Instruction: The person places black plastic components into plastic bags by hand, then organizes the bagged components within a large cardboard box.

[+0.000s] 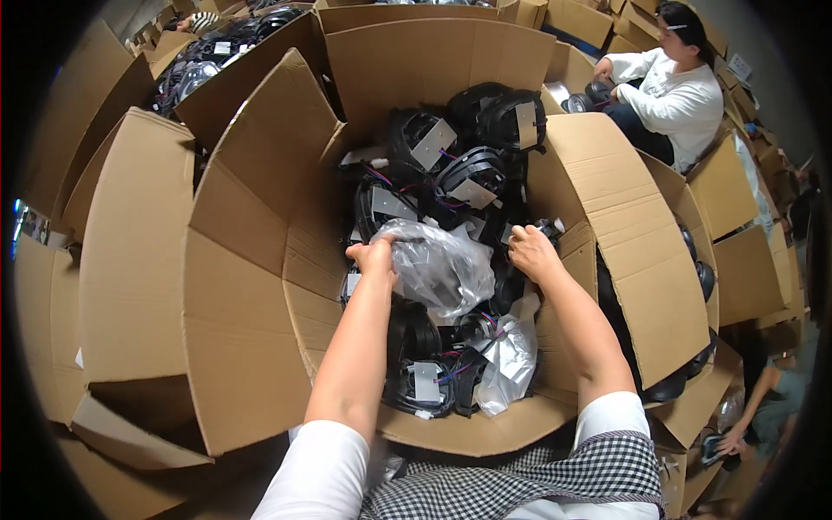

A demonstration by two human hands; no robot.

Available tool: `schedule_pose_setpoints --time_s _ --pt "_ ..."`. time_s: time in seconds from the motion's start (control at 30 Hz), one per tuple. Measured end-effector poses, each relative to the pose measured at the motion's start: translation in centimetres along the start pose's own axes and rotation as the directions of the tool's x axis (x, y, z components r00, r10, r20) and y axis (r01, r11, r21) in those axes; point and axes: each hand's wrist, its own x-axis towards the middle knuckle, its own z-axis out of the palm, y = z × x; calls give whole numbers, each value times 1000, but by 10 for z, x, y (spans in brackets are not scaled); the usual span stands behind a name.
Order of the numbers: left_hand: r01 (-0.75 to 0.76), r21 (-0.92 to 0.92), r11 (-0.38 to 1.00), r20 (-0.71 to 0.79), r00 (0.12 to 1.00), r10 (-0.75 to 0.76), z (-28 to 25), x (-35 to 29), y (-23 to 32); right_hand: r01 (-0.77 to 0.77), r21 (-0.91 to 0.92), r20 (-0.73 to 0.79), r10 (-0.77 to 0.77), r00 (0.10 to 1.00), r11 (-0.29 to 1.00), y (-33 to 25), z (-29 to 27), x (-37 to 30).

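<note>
Left hand grips a clear bag; right hand curls, hold unclear. Unbagged black parts ahead suggest unfinished work.

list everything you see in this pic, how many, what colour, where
Centre box: 1, brown cardboard, open, middle
Other boxes: many, brown, all around
Black parts: several, overlapping too much to count, inside the centre box
Plates: several, grey, among those parts
Wires: several, red and blue, same place
Clear plastic bag: 1, colourless, above the parts
Silvery plastic: 1, nearer end of the centre box
Co-workers: at least 2, white and grey-green tops, right side
Checked garment: 1, black and white, bottom
Left fingers: one hand's, bare, holding the clear plastic bag
Right fingers: one hand's, bare, centre box's right side
</note>
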Motion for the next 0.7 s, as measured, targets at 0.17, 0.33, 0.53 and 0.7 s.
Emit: schedule_pose_setpoints --time_s 0.17,0.33,0.53,0.7 --pt "-251 63 966 285 932 223 -98 9 -8 -319 428 -321 472 821 846 -4 -110 -70" --pt "-443 143 885 541 784 305 -141 -137 33 -82 673 -656 645 393 735 -25 -200 -173" --pt "-407 82 910 839 520 157 -187 -217 57 -96 383 -753 371 543 919 -131 -290 -248" --pt "-549 283 786 927 367 -77 -232 -224 59 369 676 -581 154 799 638 -140 -306 -309"
